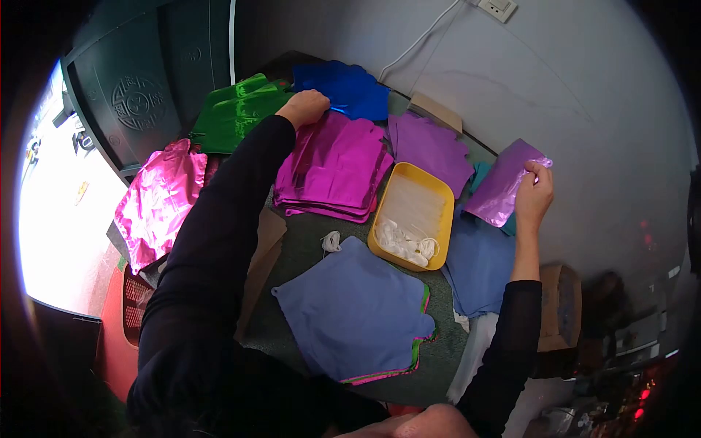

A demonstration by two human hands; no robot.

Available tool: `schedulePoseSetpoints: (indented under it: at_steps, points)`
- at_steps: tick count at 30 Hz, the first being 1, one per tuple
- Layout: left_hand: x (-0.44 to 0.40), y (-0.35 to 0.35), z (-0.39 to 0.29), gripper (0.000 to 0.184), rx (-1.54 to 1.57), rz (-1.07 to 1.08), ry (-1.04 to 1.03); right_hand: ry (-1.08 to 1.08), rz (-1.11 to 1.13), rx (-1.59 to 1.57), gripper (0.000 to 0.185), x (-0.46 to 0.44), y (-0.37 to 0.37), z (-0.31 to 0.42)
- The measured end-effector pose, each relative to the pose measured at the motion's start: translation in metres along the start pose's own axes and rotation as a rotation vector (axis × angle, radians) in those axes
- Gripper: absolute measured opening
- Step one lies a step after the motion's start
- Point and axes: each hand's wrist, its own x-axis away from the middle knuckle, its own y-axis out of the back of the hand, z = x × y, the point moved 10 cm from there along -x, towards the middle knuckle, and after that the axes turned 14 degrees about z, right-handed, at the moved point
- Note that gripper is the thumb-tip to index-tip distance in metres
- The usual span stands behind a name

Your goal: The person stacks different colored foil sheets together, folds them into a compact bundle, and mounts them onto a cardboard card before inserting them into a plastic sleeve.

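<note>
My right hand [535,191] pinches the edge of a shiny purple sheet [504,182], raised over the right side of the table. At the back, my left hand [307,108] rests where the blue foil stack [350,89], the green foil stack [237,117] and the magenta foil stack [328,164] meet; its fingertips are hidden. A matte purple stack [431,150] lies between my hands. In front, a grey-blue scalloped piece [354,306] lies over layers with green and pink edges.
A yellow tray [377,237] holds white string and clear plastic bits. Beside it lies a small string coil [331,241]. Shiny pink foil [162,201] is at the left, more grey-blue pieces [478,263] at the right. A cardboard box [561,306] stands beyond the right edge.
</note>
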Motion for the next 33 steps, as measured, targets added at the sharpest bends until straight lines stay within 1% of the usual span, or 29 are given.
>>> schedulePoseSetpoints:
  at_steps: [1, 3, 4, 6, 7, 8, 10, 11, 13, 14, 16, 17, 18, 19, 20, 21, 22, 23, 24, 25, 27, 29, 31, 33]
  points:
    - [-0.002, -0.003, 0.0, 0.017, 0.002, 0.0, -0.002, -0.001, 0.001, 0.002, 0.019, 0.002, -0.001, 0.001]
    - [0.002, 0.006, 0.014, 0.015, 0.159, -0.018, 0.167, -0.012, 0.027, -0.032, 0.019, 0.005, -0.003, 0.005]
    - [-0.001, 0.007, 0.015, 0.015, 0.157, -0.018, 0.164, -0.014, 0.025, -0.031, 0.019, 0.006, -0.003, 0.006]
    - [0.0, 0.022, 0.035, 0.015, 0.235, -0.216, 0.286, -0.034, 0.055, -0.042, 0.018, 0.008, -0.006, 0.006]
    - [0.0, 0.033, 0.038, 0.016, 0.203, -0.318, 0.28, -0.035, 0.053, -0.043, 0.018, 0.01, -0.005, 0.008]
    - [0.0, 0.041, 0.038, 0.016, 0.2, -0.319, 0.279, -0.034, 0.061, -0.056, 0.018, 0.011, -0.006, 0.011]
    - [0.015, 0.08, 0.035, 0.016, 0.265, -0.508, 0.232, -0.027, 0.064, -0.074, 0.017, 0.012, -0.005, 0.017]
    - [0.018, 0.092, 0.032, 0.016, 0.26, -0.515, 0.233, -0.023, 0.069, -0.073, 0.017, 0.013, -0.005, 0.021]
    - [0.031, 0.119, 0.022, 0.016, 0.408, -0.625, 0.119, -0.012, 0.064, -0.073, 0.017, 0.015, 0.0, 0.031]
    - [0.039, 0.132, 0.016, 0.016, 0.405, -0.634, 0.117, 0.01, 0.073, -0.08, 0.016, 0.017, 0.003, 0.042]
    - [0.048, 0.15, -0.01, 0.015, 0.455, -0.53, -0.053, 0.035, 0.074, -0.083, 0.016, 0.019, 0.01, 0.057]
    - [0.056, 0.158, -0.025, 0.012, 0.451, -0.517, -0.146, 0.044, 0.093, -0.102, 0.015, 0.019, 0.011, 0.062]
    - [0.068, 0.169, -0.033, 0.012, 0.448, -0.525, -0.153, 0.051, 0.113, -0.12, 0.015, 0.02, 0.013, 0.068]
    - [0.077, 0.177, -0.051, 0.011, 0.398, -0.48, -0.247, 0.051, 0.102, -0.115, 0.015, 0.021, 0.018, 0.074]
    - [0.087, 0.181, -0.07, 0.01, 0.348, -0.434, -0.339, 0.111, 0.113, -0.109, 0.015, 0.022, 0.023, 0.087]
    - [0.103, 0.189, -0.09, 0.006, 0.271, -0.462, -0.452, 0.171, 0.125, -0.101, 0.015, 0.023, 0.027, 0.1]
    - [0.116, 0.196, -0.103, 0.005, 0.243, -0.485, -0.504, 0.17, 0.115, -0.093, 0.015, 0.023, 0.034, 0.106]
    - [0.137, 0.21, -0.119, 0.004, 0.215, -0.507, -0.555, 0.247, 0.11, -0.045, 0.015, 0.024, 0.039, 0.12]
    - [0.153, 0.219, -0.138, 0.004, 0.124, -0.457, -0.589, 0.323, 0.104, 0.002, 0.016, 0.026, 0.045, 0.134]
    - [0.171, 0.231, -0.152, 0.004, 0.105, -0.466, -0.631, 0.32, 0.095, 0.009, 0.016, 0.025, 0.051, 0.141]
    - [0.201, 0.253, -0.178, 0.003, 0.108, -0.484, -0.705, 0.413, 0.082, 0.065, 0.016, 0.029, 0.064, 0.165]
    - [0.231, 0.272, -0.198, 0.003, 0.108, -0.547, -0.783, 0.436, 0.075, 0.061, 0.016, 0.031, 0.075, 0.181]
    - [0.255, 0.29, -0.214, 0.004, 0.105, -0.554, -0.814, 0.464, 0.07, 0.056, 0.016, 0.035, 0.087, 0.196]
    - [0.283, 0.308, -0.224, 0.005, 0.153, -0.65, -0.86, 0.498, 0.098, 0.025, 0.018, 0.041, 0.095, 0.21]
